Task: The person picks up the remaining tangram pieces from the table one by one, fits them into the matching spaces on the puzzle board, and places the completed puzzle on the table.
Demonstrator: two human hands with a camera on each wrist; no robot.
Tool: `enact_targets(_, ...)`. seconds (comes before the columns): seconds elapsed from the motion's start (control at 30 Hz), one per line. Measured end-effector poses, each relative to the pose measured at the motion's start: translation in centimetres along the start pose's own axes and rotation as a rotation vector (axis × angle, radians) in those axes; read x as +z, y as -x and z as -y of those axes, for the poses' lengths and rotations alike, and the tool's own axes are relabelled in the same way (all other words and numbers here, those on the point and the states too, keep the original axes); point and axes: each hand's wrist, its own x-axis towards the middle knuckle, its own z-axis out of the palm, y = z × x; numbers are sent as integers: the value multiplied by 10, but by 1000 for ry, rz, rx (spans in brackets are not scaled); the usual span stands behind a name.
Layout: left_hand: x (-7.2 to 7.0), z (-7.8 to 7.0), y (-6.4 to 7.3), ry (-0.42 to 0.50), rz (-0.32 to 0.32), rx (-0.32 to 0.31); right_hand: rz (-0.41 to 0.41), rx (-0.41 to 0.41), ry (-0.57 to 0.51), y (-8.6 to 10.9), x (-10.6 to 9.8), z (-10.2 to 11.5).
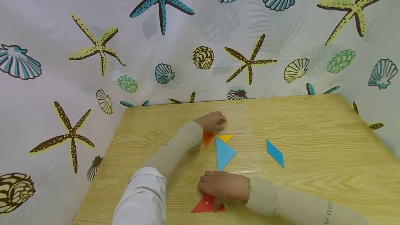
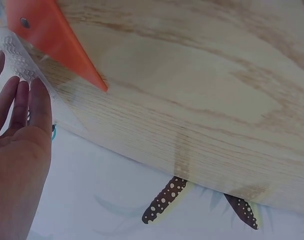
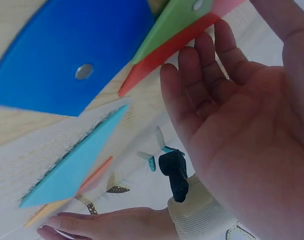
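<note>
In the head view my left hand [image 1: 213, 121] is over a clear sheet [image 1: 247, 148], just beyond an orange triangle [image 1: 208, 138]. The left wrist view shows its fingers spread loosely over the sheet's textured part, holding nothing. My right hand [image 1: 225, 186] is low over a red triangle [image 1: 204, 204] near the front, its thumb lying across it. A green piece [image 3: 166, 27] overlaps the red one, mostly hidden by this hand in the head view. In the right wrist view the slightly bent fingertips are right along the red edge, with the thumb wide apart.
A light blue triangle [image 1: 223, 155] and a yellow triangle [image 1: 225, 138] lie on the sheet. A blue parallelogram [image 1: 275, 154] lies to its right. Close in the right wrist view is a deep blue piece [image 3: 52, 65] with a round dot. A patterned curtain [image 1: 187, 44] hangs behind the table [image 1: 312, 131].
</note>
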Motion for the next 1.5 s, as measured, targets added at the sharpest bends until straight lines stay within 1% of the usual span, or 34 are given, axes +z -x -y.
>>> enact_targets(0.17,-2,-3,3,6,-1,2,66,-1,-40,1,3,-2)
enact_targets(0.33,-2,-3,4,5,-4,7,135,-2,-118,0,4,1)
enact_targets(0.43,-2,-2,3,6,-8,14,155,15,-196,2,4,3)
enact_targets(0.53,-1,-2,3,2,-10,19,155,37,-294,6,2,6)
enact_targets(0.63,-2,-3,3,-2,-7,25,134,8,-359,11,0,7)
enact_targets(0.77,-2,-4,4,12,1,21,117,-41,-401,19,-5,5)
enact_targets(0.87,-3,-4,5,23,-1,7,98,-52,-421,24,-10,1)
enact_targets(0.97,-3,-4,6,22,-5,2,35,-76,-443,31,-16,-2)
enact_targets(1.03,-3,-4,6,20,-8,4,-30,-90,-460,36,-20,-4)
enact_targets(1.1,-4,-5,6,17,-11,6,-110,-87,-458,42,-23,-7)
enact_targets(1.17,-4,-6,7,15,-14,5,-186,-51,-446,49,-25,-10)
enact_targets(1.33,-4,-7,8,23,-13,2,-389,97,-401,71,-32,-19)
enact_targets(1.4,-3,-6,8,19,-14,0,-489,134,-352,81,-34,-24)
enact_targets(1.5,-2,-6,7,-10,-19,-1,-626,162,-270,94,-38,-31)
